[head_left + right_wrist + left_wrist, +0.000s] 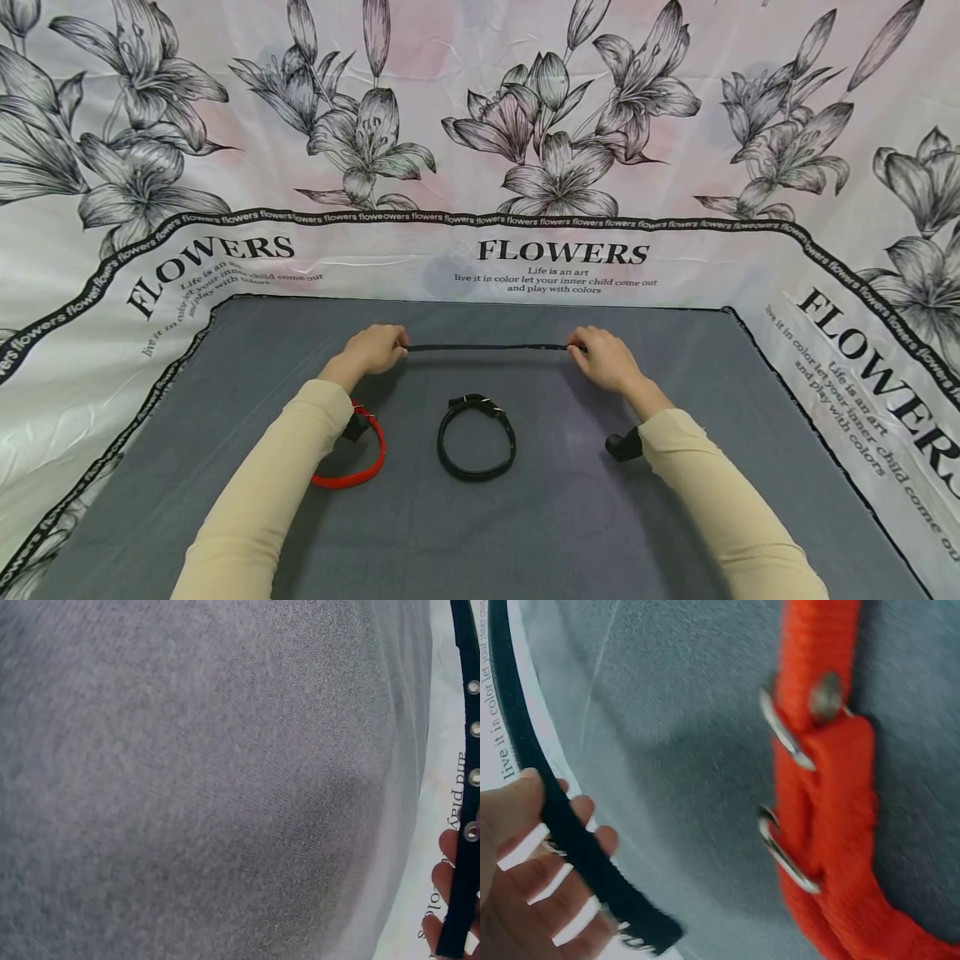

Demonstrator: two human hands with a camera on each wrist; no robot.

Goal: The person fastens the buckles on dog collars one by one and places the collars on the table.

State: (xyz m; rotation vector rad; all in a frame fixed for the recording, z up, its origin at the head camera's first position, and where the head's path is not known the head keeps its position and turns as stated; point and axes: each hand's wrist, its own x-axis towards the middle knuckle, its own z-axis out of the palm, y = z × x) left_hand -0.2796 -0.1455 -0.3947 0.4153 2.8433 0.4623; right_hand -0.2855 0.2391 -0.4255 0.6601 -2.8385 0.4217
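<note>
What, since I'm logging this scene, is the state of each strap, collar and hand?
Black strap: held out straight between both hands
Black collar: looped into a ring, lying down
Red collar: curved, partly hidden by the left sleeve
Left hand: gripping one strap end
Right hand: gripping the eyelet end
</note>
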